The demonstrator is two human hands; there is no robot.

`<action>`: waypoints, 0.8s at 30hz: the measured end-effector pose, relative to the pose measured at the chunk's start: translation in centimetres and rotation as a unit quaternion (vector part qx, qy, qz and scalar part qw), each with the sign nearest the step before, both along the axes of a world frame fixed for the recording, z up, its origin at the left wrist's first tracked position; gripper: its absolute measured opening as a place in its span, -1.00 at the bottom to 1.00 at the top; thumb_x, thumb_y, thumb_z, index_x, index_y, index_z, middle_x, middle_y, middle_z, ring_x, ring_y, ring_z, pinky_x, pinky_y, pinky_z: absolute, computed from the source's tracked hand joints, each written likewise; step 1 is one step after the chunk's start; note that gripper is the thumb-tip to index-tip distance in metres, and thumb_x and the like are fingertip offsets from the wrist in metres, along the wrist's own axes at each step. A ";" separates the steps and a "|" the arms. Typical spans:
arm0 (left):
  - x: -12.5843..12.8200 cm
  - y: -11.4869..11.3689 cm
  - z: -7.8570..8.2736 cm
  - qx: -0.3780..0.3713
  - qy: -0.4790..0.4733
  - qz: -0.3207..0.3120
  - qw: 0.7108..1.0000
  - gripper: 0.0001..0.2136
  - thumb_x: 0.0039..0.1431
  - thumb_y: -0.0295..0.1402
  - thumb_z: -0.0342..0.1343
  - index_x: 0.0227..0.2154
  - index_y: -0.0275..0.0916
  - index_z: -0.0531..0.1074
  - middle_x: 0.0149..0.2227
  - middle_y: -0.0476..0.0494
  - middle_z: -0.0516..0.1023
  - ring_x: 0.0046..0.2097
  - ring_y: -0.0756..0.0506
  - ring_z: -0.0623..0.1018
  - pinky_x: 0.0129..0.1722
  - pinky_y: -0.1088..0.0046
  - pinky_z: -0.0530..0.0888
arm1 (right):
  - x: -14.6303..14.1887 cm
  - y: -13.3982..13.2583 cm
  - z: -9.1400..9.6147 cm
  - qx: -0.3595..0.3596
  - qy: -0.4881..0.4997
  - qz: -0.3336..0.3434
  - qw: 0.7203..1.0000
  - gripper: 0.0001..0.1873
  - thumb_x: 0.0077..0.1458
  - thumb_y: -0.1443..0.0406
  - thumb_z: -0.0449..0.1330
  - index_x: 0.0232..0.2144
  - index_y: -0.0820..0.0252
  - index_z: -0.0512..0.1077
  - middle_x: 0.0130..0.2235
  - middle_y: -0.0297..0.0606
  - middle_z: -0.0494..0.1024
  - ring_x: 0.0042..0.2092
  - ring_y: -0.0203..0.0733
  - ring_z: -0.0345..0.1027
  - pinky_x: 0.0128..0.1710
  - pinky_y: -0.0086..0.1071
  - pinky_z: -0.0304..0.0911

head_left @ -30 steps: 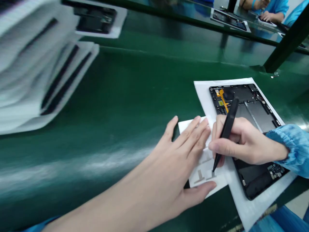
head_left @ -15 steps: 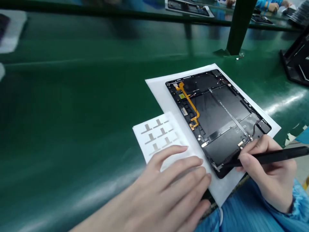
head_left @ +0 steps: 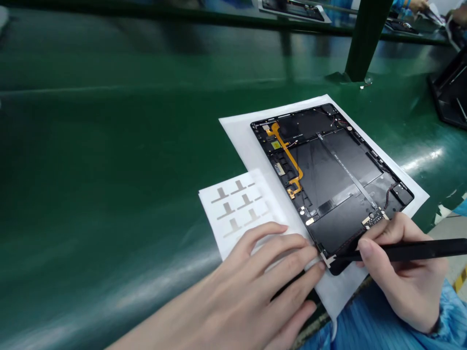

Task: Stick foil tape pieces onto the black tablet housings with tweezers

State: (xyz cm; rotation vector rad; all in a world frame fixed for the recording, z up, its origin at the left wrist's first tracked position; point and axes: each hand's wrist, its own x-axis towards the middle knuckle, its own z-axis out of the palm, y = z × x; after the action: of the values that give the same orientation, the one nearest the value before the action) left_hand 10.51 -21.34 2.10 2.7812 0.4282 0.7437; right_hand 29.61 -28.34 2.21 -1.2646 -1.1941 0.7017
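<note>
An opened tablet housing (head_left: 350,165) lies on white sheeting, its inside facing up, with an orange flex cable (head_left: 290,158) and a small circuit board (head_left: 374,218). My right hand (head_left: 408,272) grips black tweezers (head_left: 423,250), their tips at the housing's near left corner. A small light-grey T-shaped sticker (head_left: 330,260) shows at the tips, over the housing's edge. My left hand (head_left: 270,287) lies with fingers stretched over a sheet of grey T-shaped stickers (head_left: 219,218); its middle fingertips reach the housing's edge beside the small sticker. The fingers partly cover the sticker sheet.
White sheeting (head_left: 241,131) lies under the housing on the green bench (head_left: 109,160). A dark green post (head_left: 365,43) rises behind it, and a black stand (head_left: 450,92) is at the right. Across the bench are another tablet housing (head_left: 295,9) and a co-worker's hand (head_left: 418,6).
The tweezer tips and the small sticker have shifted slightly toward the housing's edge. My left fingertips have moved right, up to that corner. The view has shifted a little.
</note>
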 end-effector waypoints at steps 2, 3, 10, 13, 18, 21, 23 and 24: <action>0.1 -0.2 -0.1 -0.020 -0.016 0.018 1.000 -0.68 0.47 -0.35 -0.17 -0.23 -0.22 0.50 -0.27 0.03 0.58 -0.12 -0.06 0.49 0.12 0.34 0.23 | -0.1 0.1 0.1 0.004 -0.011 -0.010 1.000 -0.75 0.14 0.46 0.25 -0.51 0.13 0.33 -0.51 -0.43 0.46 -0.50 -0.33 0.35 -0.52 -0.52 0.30; 0.2 -0.3 -0.2 -0.023 -0.022 0.020 0.999 -0.68 0.47 -0.34 -0.17 -0.23 -0.23 0.50 -0.28 0.03 0.58 -0.12 -0.05 0.49 0.14 0.35 0.21 | -0.1 0.1 0.1 0.008 -0.017 -0.014 1.000 -0.75 0.14 0.47 0.25 -0.51 0.14 0.33 -0.51 -0.43 0.45 -0.50 -0.34 0.35 -0.51 -0.53 0.31; 0.3 -0.5 -0.1 -0.023 -0.037 0.021 0.999 -0.72 0.47 -0.34 -0.13 -0.24 -0.23 0.49 -0.27 0.05 0.59 -0.13 -0.02 0.49 0.18 0.42 0.18 | -0.1 0.6 0.4 0.022 -0.048 -0.017 0.998 -0.73 0.09 0.51 0.22 -0.54 0.16 0.29 -0.54 -0.44 0.45 -0.52 -0.39 0.36 -0.51 -0.61 0.31; 0.3 -0.7 -0.3 -0.030 -0.057 0.026 0.998 -0.77 0.45 -0.36 -0.08 -0.22 -0.23 0.49 -0.28 0.07 0.59 -0.13 0.00 0.48 0.19 0.42 0.19 | -0.1 0.6 0.4 0.021 -0.055 -0.019 0.998 -0.74 0.07 0.51 0.22 -0.54 0.16 0.29 -0.54 -0.46 0.46 -0.54 -0.41 0.35 -0.52 -0.63 0.29; 0.3 -0.6 -0.3 -0.021 -0.050 0.022 0.998 -0.71 0.45 -0.46 -0.16 -0.16 -0.28 0.50 -0.29 0.03 0.57 -0.13 -0.03 0.43 0.14 0.36 0.16 | -0.2 0.4 0.1 0.015 -0.042 -0.011 0.999 -0.74 0.09 0.50 0.22 -0.53 0.15 0.28 -0.52 -0.46 0.47 -0.53 -0.40 0.35 -0.52 -0.60 0.27; 0.4 -0.4 0.0 -0.003 -0.037 0.019 0.999 -0.71 0.41 -0.52 -0.16 -0.17 -0.28 0.51 -0.27 0.00 0.54 -0.14 -0.06 0.40 0.09 0.33 0.15 | -0.3 0.1 -0.1 0.016 -0.026 -0.006 1.000 -0.74 0.11 0.49 0.23 -0.52 0.15 0.29 -0.52 -0.45 0.47 -0.53 -0.39 0.33 -0.52 -0.56 0.26; 0.3 -0.4 -0.1 0.007 -0.026 0.017 0.999 -0.71 0.37 -0.56 -0.15 -0.16 -0.30 0.51 -0.25 -0.02 0.52 -0.13 -0.08 0.38 0.09 0.33 0.14 | -0.3 0.0 0.0 0.019 -0.031 -0.003 0.999 -0.75 0.11 0.48 0.24 -0.52 0.14 0.30 -0.51 -0.44 0.47 -0.52 -0.37 0.33 -0.52 -0.53 0.26; 0.2 -0.6 -0.2 0.010 -0.019 0.018 1.000 -0.71 0.36 -0.57 -0.14 -0.13 -0.30 0.50 -0.24 -0.03 0.51 -0.11 -0.09 0.38 0.10 0.31 0.12 | -0.2 -0.1 0.2 0.020 -0.039 -0.004 0.999 -0.76 0.11 0.48 0.24 -0.51 0.14 0.31 -0.51 -0.44 0.47 -0.52 -0.37 0.33 -0.52 -0.53 0.25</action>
State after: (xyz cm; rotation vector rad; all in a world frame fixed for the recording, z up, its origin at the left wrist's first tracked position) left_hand 10.69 -21.92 1.93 2.7802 0.4673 0.8118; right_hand 29.37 -28.44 2.38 -1.2725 -1.2591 0.6247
